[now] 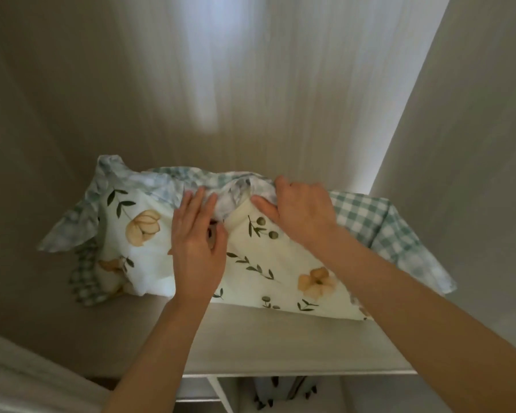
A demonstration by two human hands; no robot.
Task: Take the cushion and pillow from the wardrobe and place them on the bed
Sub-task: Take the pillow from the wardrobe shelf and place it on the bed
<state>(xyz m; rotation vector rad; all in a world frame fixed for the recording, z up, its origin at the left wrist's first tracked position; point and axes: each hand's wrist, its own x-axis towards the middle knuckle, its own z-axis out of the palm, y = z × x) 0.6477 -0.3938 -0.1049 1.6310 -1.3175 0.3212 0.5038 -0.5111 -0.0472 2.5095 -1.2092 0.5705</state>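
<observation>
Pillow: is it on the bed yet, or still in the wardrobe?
Nothing looks done yet. The floral pillow lies on the wardrobe shelf, on top of some checked fabric. In hand: the right hand grips the pillow's bunched far edge, and the left hand lies on it with fingers fairly straight. Left: lift it out, carry it to the bed, which is out of view, then do the cushion.

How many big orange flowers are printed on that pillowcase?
3 show on the floral pillow: one left of the left hand, one below the right forearm, one partial at the left edge. Hands may hide more.
</observation>
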